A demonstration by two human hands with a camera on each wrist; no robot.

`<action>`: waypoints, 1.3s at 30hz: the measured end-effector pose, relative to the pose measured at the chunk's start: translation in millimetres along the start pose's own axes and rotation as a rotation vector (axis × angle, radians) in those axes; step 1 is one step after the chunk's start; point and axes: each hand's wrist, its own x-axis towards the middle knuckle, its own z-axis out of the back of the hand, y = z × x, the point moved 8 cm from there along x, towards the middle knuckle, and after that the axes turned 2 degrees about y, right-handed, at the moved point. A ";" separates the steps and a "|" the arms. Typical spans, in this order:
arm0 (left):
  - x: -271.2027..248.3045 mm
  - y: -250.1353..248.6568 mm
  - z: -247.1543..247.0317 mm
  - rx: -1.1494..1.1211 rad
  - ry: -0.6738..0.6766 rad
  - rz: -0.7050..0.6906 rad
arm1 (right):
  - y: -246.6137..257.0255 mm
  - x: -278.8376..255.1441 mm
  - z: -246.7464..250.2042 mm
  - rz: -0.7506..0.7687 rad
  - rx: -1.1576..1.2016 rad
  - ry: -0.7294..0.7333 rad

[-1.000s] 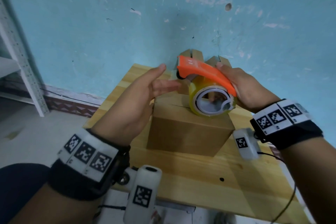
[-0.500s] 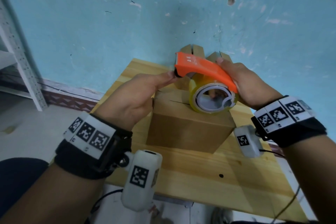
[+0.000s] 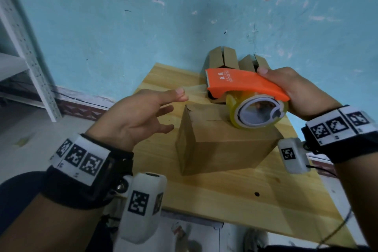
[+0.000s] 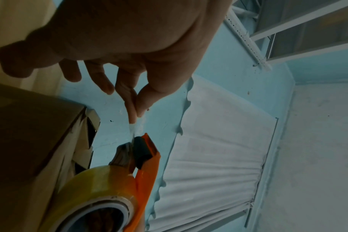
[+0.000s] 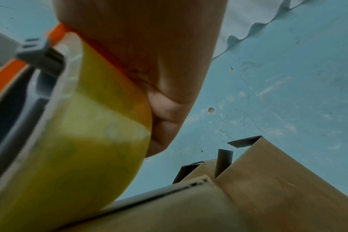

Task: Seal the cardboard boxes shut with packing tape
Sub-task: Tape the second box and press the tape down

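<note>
Since a second ago our left hand has moved away from the orange tape dispenser to the left, and a clear strip of tape now stretches between them. We pinch the free end of that strip between thumb and forefinger, as the left wrist view shows, while the other fingers hang loose and spread, touching nothing. Our right hand is wrapped over the rear of the dispenser, fingers curled around its orange shell, with the yellowish tape roll underneath. The roll sits just above the top of the nearest cardboard box, which stands on the wooden table with its flaps folded down and a seam showing; whether the roll touches the box we cannot tell. Two more boxes with raised flaps stand behind it against the blue wall.
</note>
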 end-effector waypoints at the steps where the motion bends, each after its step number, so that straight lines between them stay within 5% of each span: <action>1: -1.6 1.2 2.4 -0.028 -0.002 0.008 | -0.6 0.0 0.2 0.012 0.014 -0.001; 10: 1.0 54.6 1.2 -0.424 -0.004 0.237 | -26.4 -7.1 29.7 0.023 0.175 -0.056; 14: 6.2 47.8 -14.5 -0.574 0.061 0.155 | -25.5 -8.9 28.2 0.034 0.170 -0.049; 18: 13.1 36.4 -20.5 -0.596 -0.012 0.005 | -25.3 -9.4 23.0 0.029 0.194 -0.046; 25: 18.6 42.3 1.7 -0.463 -0.116 0.036 | -24.9 -13.1 23.8 0.002 0.162 -0.099; 32: 2.9 66.9 -1.2 0.008 -0.195 0.100 | -16.5 -8.8 18.9 0.003 0.057 -0.072; 39: 4.5 72.7 -8.9 0.168 -0.194 0.058 | -19.3 -6.6 21.8 -0.017 0.035 -0.104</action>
